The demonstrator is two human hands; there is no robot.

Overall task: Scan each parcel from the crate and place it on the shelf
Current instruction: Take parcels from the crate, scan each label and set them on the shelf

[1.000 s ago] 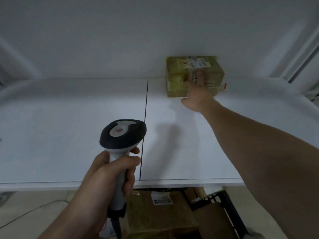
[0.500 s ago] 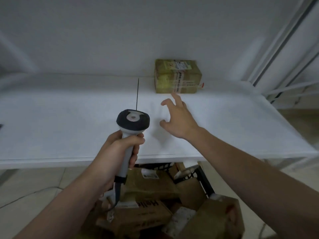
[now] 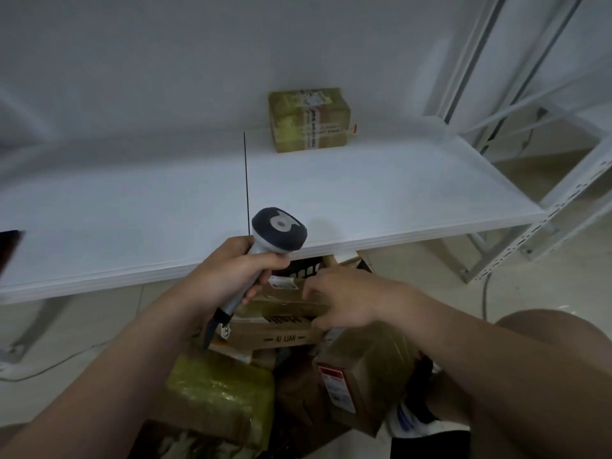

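Right hand (image 3: 344, 301) grips the flat brown cardboard parcel (image 3: 284, 304) by its three o'clock end, below the white shelf (image 3: 364, 200); its long axis runs nine-to-three. Left hand (image 3: 228, 276) clenches the grey handheld scanner (image 3: 278, 233).

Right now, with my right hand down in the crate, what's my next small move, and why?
Probably lift the top brown parcel clear of the pile, label toward the barcode scanner. Your right hand grips its edge, your left hand holds the scanner raised, and only one taped parcel sits on the shelf.
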